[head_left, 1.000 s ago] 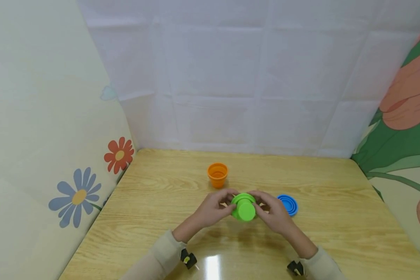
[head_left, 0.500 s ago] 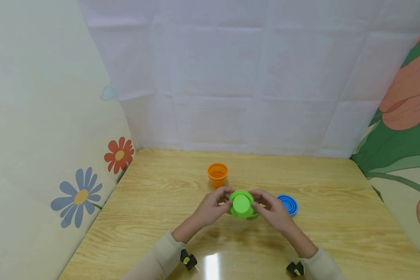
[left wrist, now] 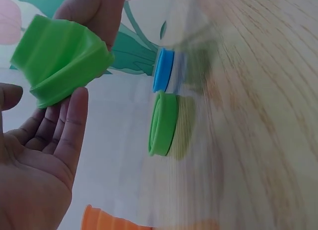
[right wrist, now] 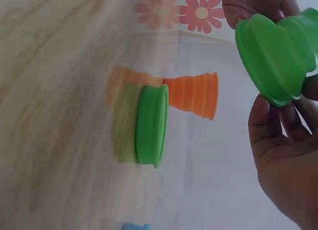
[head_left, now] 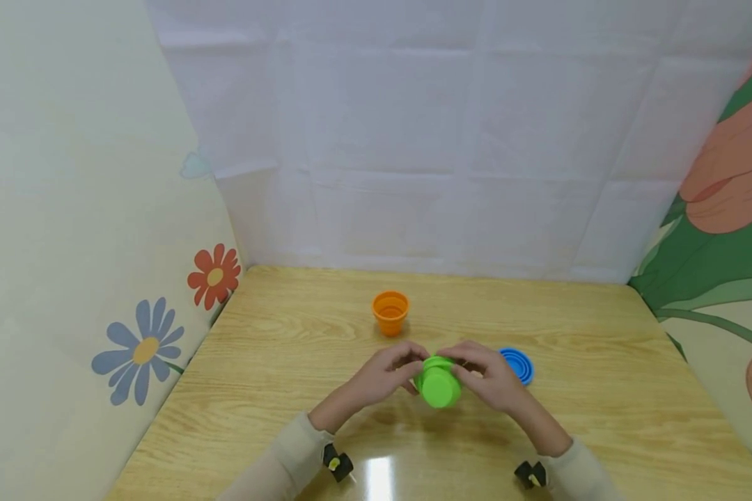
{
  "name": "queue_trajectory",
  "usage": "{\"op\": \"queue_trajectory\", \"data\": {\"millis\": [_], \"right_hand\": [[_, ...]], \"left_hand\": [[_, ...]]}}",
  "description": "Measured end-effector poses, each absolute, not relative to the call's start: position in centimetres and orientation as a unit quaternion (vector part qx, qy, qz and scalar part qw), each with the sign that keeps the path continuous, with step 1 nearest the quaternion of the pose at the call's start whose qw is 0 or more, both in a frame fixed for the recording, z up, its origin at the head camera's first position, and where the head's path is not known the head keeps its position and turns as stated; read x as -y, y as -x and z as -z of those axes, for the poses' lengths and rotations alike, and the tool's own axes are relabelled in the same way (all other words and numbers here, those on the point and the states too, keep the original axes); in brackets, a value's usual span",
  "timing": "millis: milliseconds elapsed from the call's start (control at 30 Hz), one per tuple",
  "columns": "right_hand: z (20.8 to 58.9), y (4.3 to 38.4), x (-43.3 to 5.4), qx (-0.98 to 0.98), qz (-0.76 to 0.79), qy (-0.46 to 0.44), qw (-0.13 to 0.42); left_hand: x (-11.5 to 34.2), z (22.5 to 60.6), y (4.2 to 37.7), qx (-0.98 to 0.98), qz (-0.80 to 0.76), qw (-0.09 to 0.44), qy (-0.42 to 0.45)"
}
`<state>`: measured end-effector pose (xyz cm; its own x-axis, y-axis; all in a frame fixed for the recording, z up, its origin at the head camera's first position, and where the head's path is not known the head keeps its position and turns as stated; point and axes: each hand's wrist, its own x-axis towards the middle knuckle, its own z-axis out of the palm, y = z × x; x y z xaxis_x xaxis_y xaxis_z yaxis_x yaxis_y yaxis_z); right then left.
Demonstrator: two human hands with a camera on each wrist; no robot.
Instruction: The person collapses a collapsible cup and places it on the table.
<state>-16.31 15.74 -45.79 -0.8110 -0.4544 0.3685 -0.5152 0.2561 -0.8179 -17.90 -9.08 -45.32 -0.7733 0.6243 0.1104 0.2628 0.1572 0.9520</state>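
Observation:
A green collapsible cup (head_left: 441,388) is held in the air between both hands, its base tipped toward me. In the left wrist view the cup's wall (left wrist: 59,56) looks bent and partly unfolded. My left hand (head_left: 382,376) holds the rim from the left with thumb and fingers. On the other side my right hand (head_left: 490,379) grips the rim, fingers beneath it in the right wrist view. Below them a second green collapsible cup (right wrist: 150,125) lies folded flat on the table; the head view largely hides it behind the hands.
An extended orange collapsible cup (head_left: 390,313) stands upright behind the hands. To the right of the right hand lies a flat blue collapsible cup (head_left: 518,366). The wooden table (head_left: 301,299) meets a white cloth (head_left: 376,139) at the back and printed side walls.
The green cup first tilted up and slightly left, then came back down, its base now lower and nearer me. Both hands kept hold of it and shifted only slightly.

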Motion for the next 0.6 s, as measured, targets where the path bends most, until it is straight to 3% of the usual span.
{"op": "queue_trajectory", "data": {"millis": [300,600], "right_hand": [[45.65,16.46,-15.62,0.804,-0.517,-0.293,0.019],[45.62,16.21,-15.86,0.774,-0.594,-0.22,-0.03]], "left_hand": [[9.06,45.56,18.03,-0.752,-0.564,0.165,-0.299],[9.39,45.42,17.97,-0.72,-0.632,0.124,-0.259]]}}
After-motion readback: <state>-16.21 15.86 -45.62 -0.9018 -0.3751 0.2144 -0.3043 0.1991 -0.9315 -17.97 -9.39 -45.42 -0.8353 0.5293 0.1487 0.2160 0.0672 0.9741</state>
